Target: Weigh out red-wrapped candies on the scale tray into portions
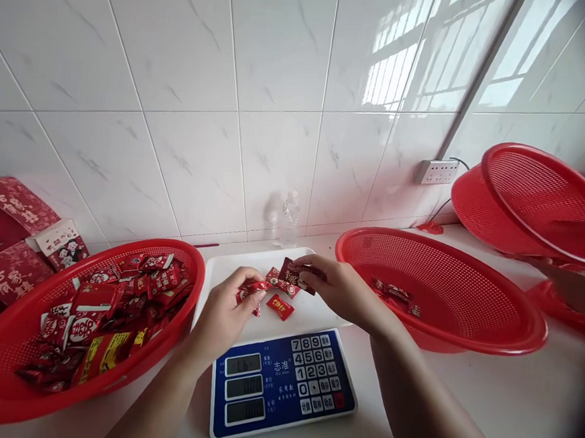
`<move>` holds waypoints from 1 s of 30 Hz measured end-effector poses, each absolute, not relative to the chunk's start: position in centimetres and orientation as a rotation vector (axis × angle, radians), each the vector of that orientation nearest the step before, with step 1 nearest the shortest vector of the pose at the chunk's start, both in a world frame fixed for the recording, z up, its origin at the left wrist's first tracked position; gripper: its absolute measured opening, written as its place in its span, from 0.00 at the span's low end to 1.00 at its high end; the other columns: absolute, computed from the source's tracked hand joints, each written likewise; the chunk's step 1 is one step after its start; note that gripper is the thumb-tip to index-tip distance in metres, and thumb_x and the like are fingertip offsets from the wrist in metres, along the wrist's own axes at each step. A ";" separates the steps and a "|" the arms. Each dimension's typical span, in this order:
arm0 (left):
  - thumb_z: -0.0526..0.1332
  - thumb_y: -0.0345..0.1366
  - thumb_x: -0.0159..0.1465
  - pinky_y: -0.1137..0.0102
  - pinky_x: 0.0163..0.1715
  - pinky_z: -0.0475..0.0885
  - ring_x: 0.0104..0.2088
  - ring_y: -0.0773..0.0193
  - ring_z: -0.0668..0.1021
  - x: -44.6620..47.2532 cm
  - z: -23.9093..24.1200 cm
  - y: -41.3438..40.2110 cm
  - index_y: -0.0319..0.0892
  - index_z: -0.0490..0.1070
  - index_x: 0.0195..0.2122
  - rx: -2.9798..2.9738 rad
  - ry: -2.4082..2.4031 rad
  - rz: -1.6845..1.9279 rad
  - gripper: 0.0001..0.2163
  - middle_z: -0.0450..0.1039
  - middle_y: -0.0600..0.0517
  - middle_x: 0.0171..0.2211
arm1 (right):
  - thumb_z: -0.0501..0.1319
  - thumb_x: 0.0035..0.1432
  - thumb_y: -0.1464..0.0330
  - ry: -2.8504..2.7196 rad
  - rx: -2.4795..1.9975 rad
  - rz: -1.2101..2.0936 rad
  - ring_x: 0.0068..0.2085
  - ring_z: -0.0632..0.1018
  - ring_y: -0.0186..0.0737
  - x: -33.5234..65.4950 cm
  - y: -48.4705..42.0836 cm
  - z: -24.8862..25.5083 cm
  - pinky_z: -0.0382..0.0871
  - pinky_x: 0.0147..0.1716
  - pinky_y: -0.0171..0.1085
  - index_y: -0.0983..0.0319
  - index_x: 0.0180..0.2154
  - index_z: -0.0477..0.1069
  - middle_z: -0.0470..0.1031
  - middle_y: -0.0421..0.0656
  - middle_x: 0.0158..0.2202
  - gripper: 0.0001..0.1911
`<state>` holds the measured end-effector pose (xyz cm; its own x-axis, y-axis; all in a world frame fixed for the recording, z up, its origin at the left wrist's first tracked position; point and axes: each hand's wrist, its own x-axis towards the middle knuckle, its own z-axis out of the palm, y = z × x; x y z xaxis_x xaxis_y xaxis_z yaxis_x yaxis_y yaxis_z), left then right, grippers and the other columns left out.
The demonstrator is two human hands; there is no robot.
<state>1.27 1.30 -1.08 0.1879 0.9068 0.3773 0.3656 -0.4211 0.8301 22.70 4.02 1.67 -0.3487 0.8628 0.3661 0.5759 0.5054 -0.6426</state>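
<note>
Both hands hover over the white pan of a blue-faced scale. My left hand is closed on a small red wrapped candy. My right hand pinches a dark red candy packet just above the pan. One loose red candy lies on the pan between the hands. To the left, a red basket is piled with red candy packets. To the right, another red basket holds a few candies.
Two more red baskets lean against the tiled wall at the right. Red gift boxes stand at the far left. A clear plastic bottle stands behind the scale. A wall socket with a cable is near the corner.
</note>
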 end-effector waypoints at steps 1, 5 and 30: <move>0.55 0.35 0.64 0.67 0.37 0.72 0.36 0.64 0.74 1.6 -1.4 1.3 0.45 0.67 0.40 2.004 1.203 1.183 0.05 0.71 0.51 0.38 | 0.53 0.60 0.69 -2.062 -1.173 0.529 0.29 0.73 0.34 22.7 4.0 1.7 0.64 0.31 0.34 0.59 0.39 0.73 0.76 0.40 0.30 0.11; 0.58 0.30 0.62 0.58 0.54 0.63 0.56 0.57 0.65 2.2 -2.0 1.2 0.51 0.67 0.48 2.346 1.156 0.997 0.14 0.65 0.51 0.53 | 0.53 0.60 0.70 -2.060 -1.169 0.503 0.32 0.74 0.35 22.7 4.0 1.6 0.64 0.31 0.34 0.60 0.39 0.72 0.77 0.41 0.33 0.10; 0.56 0.46 0.63 0.54 0.51 0.64 0.51 0.52 0.69 1.8 -1.8 0.6 0.53 0.68 0.54 2.498 1.191 0.620 0.18 0.70 0.48 0.49 | 0.53 0.59 0.68 -1.984 -1.145 0.529 0.32 0.76 0.36 22.7 3.9 1.5 0.68 0.33 0.35 0.58 0.40 0.72 0.78 0.41 0.35 0.11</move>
<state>1.84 0.59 -1.84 0.5620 0.7885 0.2499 0.6569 -0.6090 0.4444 22.74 3.87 1.52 -0.2992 0.8601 0.4131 0.5400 0.5096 -0.6698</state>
